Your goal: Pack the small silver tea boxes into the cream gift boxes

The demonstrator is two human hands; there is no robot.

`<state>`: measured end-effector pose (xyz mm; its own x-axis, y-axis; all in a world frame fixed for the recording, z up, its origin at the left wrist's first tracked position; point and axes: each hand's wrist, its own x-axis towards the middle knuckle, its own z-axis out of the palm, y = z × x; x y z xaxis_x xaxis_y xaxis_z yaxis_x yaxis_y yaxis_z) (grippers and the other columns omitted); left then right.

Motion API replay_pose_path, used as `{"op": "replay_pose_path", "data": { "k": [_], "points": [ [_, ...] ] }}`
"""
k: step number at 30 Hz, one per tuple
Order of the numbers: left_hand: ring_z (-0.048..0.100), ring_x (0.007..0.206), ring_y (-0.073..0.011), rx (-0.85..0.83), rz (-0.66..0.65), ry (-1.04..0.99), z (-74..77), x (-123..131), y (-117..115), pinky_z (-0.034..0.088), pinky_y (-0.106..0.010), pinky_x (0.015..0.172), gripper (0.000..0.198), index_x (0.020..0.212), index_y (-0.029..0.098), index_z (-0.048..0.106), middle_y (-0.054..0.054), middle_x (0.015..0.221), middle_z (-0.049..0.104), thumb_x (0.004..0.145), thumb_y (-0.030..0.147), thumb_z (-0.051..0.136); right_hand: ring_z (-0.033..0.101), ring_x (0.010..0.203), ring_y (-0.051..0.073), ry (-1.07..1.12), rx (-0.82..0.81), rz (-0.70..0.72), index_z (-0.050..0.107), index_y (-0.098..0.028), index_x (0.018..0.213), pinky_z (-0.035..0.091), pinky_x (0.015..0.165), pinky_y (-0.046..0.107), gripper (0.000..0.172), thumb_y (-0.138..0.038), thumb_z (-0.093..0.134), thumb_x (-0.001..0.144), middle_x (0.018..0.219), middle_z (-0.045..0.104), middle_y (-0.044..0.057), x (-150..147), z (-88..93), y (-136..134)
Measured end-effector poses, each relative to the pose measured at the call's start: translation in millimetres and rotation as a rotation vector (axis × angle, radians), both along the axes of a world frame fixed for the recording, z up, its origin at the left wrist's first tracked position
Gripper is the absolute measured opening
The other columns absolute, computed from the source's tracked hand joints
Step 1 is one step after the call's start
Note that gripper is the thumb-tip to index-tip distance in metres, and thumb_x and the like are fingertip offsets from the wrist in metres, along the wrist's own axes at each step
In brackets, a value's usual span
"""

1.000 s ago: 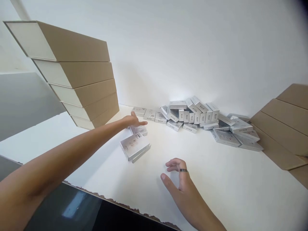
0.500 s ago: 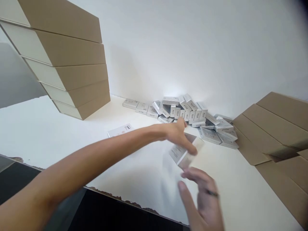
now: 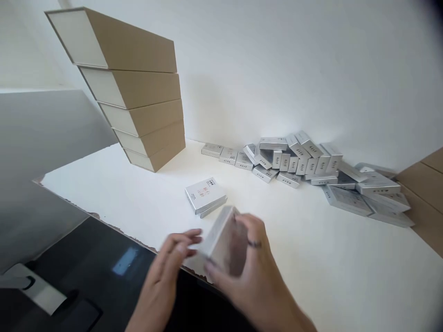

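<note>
Right hand (image 3: 256,272) is clamped on one silver box (image 3: 217,233) — thumb and fingers on opposing sides, box tilted, blurred, near the front edge of the white table (image 3: 308,240). Left hand (image 3: 164,269), fingers loosely bent and holding nothing, is just beside it; contact cannot be determined. Beyond, two boxes (image 3: 206,196) lie stacked. Farther back, more boxes (image 3: 301,161) are piled by the wall (image 3: 249,69) — tall brown cartons (image 3: 145,50) stand at left.

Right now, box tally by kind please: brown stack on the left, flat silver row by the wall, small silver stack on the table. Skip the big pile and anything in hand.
Brown boxes: 5
Flat-row silver boxes: 3
Small-stack silver boxes: 2 visible
Total: 10
</note>
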<state>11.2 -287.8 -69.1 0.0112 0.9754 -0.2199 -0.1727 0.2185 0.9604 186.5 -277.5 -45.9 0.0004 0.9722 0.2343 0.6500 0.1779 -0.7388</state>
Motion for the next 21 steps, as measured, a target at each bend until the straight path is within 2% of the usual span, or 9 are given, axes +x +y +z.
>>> {"op": "replay_pose_path", "data": {
  "k": [1,3,6,9,12,15,18,21],
  "points": [
    [0.057,0.119,-0.0258,0.063,0.147,0.086,-4.5,-10,-1,0.047,-0.038,0.099,0.038,0.088,0.025,0.06,-0.004,0.123,0.064,0.091,0.063,0.055,0.047,0.126,0.041,-0.07,-0.061,-0.011,0.038,-0.025,0.132,0.047,0.099,0.063,0.076,-0.053,0.075,0.072,0.138,0.042,0.017,-5,12.8,18],
    [0.058,0.121,-0.0282,0.104,0.292,0.192,-13.2,-24,-2,0.051,-0.04,0.095,0.033,0.088,0.026,0.058,-0.005,0.125,0.064,0.09,0.059,0.058,0.044,0.124,0.043,-0.179,-0.035,-0.115,0.043,-0.022,0.13,0.043,0.098,0.065,0.075,-0.059,0.072,0.072,0.136,0.042,0.018,-17,34.7,51],
    [0.062,0.115,-0.0294,0.11,0.283,0.288,-25.9,-32,-2,0.056,-0.041,0.086,0.033,0.094,0.027,0.055,-0.007,0.13,0.061,0.085,0.057,0.065,0.041,0.126,0.042,-0.256,0.103,-0.223,0.044,-0.018,0.133,0.036,0.103,0.064,0.073,-0.059,0.068,0.078,0.136,0.04,0.021,-46,45.5,84],
    [0.063,0.113,-0.0308,0.135,0.252,0.417,-35.4,-32,0,0.057,-0.043,0.083,0.04,0.101,0.026,0.053,-0.01,0.136,0.056,0.081,0.057,0.068,0.041,0.126,0.042,-0.311,0.097,-0.189,0.042,-0.014,0.136,0.033,0.105,0.062,0.073,-0.063,0.061,0.084,0.136,0.042,0.023,-70,35.2,92],
    [0.061,0.112,-0.0316,0.206,0.248,0.534,-36.6,-32,5,0.055,-0.046,0.084,0.043,0.107,0.026,0.052,-0.01,0.139,0.052,0.08,0.055,0.069,0.037,0.132,0.043,-0.33,0.113,-0.192,0.041,-0.013,0.134,0.028,0.109,0.064,0.076,-0.07,0.055,0.086,0.14,0.041,0.025,-68,27.9,83],
    [0.059,0.115,-0.0333,0.288,0.251,0.619,-29.3,-32,14,0.054,-0.05,0.087,0.047,0.112,0.028,0.049,-0.01,0.14,0.05,0.079,0.055,0.068,0.031,0.137,0.039,-0.237,0.212,-0.299,0.034,-0.017,0.132,0.025,0.111,0.064,0.07,-0.069,0.051,0.088,0.144,0.035,0.023,-37,25.7,57],
    [0.059,0.115,-0.0363,0.296,0.221,0.689,-18.5,-31,28,0.055,-0.051,0.083,0.051,0.113,0.027,0.049,-0.01,0.142,0.049,0.078,0.06,0.065,0.032,0.133,0.041,-0.22,0.05,-0.281,0.036,-0.025,0.127,0.035,0.103,0.064,0.061,-0.068,0.053,0.087,0.142,0.037,0.017,8,10.0,19],
    [0.06,0.114,-0.0391,0.249,0.245,0.786,-9.7,-32,44,0.057,-0.047,0.067,0.057,0.118,0.03,0.046,-0.007,0.146,0.047,0.076,0.065,0.063,0.03,0.133,0.043,-0.344,-0.049,-0.297,0.041,-0.028,0.125,0.038,0.099,0.065,0.055,-0.064,0.056,0.087,0.146,0.034,0.014,59,-14.4,-9]
  ]
}}
